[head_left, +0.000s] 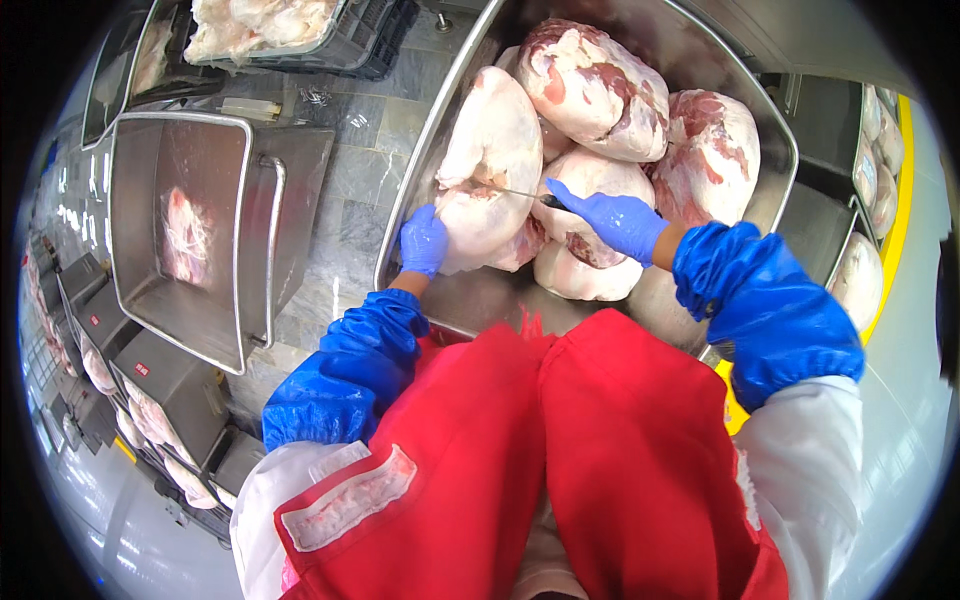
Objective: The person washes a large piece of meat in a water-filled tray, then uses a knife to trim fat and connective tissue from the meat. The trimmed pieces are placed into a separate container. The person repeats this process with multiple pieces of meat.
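My right hand (610,218), in a blue glove, is closed on a black-handled knife (515,192), its thin blade reaching left into a reddish opening in a large pale piece of meat (490,120). My left hand (423,240), gloved alike, grips the lower left side of that piece, its fingers partly hidden against the meat. The piece lies in a deep steel bin (450,310) among several other large pale cuts with red patches, such as one at the top (590,90) and one at the right (710,150).
At left stands a steel cart (240,300) with a small meat scrap (185,235) inside. A dark crate (370,40) of pale pieces is above it. More steel bins of meat line the lower left (170,380) and the right (840,130), beside a yellow floor stripe (900,200).
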